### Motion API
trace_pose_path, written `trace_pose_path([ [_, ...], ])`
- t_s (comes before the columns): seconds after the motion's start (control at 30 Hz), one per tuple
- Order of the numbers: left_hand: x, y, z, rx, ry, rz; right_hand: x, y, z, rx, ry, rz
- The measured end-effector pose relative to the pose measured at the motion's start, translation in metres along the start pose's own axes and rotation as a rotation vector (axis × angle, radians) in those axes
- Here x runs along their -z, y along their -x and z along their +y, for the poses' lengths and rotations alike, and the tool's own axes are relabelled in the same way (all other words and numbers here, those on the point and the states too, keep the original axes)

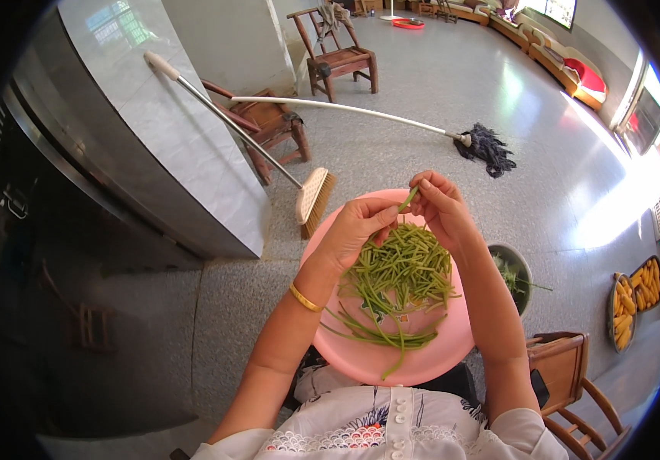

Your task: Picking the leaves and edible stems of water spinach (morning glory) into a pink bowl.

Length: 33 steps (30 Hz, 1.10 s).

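Both hands are raised over the far part of a pink plastic basin [436, 363]. A short green vegetable stem [407, 199] spans the gap between them. My left hand [361, 221] pinches its lower end, while the fingertips of my right hand [439, 201] hold the upper end. Below them, a heap of short cut green stem pieces [407, 264] fills the basin's middle and far side. Several long whole stems [390, 338] lie across its near side, one with its tip towards me. A yellow bangle [305, 298] circles my left wrist.
A grey-green bucket [524, 270] with leafy scraps stands right of the basin. A broom [314, 195] leans on the tiled wall; a mop [485, 149] slants from a wooden chair [281, 123]. Another chair [563, 368] is close at right, beyond it trays of yellow corn cobs [624, 310].
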<state>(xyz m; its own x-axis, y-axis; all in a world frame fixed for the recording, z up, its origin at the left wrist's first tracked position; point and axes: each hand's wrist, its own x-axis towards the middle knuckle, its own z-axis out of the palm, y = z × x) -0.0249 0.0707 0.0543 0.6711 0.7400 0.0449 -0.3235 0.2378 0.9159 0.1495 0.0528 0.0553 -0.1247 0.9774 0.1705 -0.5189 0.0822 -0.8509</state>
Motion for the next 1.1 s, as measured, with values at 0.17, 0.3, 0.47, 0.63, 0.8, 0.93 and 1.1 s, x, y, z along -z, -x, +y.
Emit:
trace_pose_path([
  [0.17, 0.002, -0.003, -0.004, 0.031, -0.072, 0.033, 0.003, -0.001, -0.001, 0.076, 0.103, -0.019],
  [0.3, -0.002, -0.007, -0.008, -0.079, -0.042, 0.13, 0.008, 0.0, 0.002, 0.053, 0.03, -0.056],
  [0.47, -0.006, -0.006, -0.007, -0.134, -0.011, 0.159, 0.005, 0.004, 0.012, -0.12, -0.326, -0.036],
  [0.63, -0.012, -0.002, -0.006, -0.217, 0.029, 0.163, 0.007, 0.005, 0.027, -0.129, -0.457, -0.096],
  [0.8, -0.01, -0.004, -0.011, -0.249, 0.022, 0.184, -0.002, 0.008, 0.033, -0.116, -0.414, -0.068],
  [0.93, -0.008, -0.003, -0.011, -0.258, 0.034, 0.204, 0.001, 0.007, 0.032, -0.092, -0.253, 0.011],
  [1.1, -0.01, -0.004, -0.012, -0.262, -0.118, 0.228, 0.002, 0.008, 0.02, -0.097, 0.041, 0.003],
])
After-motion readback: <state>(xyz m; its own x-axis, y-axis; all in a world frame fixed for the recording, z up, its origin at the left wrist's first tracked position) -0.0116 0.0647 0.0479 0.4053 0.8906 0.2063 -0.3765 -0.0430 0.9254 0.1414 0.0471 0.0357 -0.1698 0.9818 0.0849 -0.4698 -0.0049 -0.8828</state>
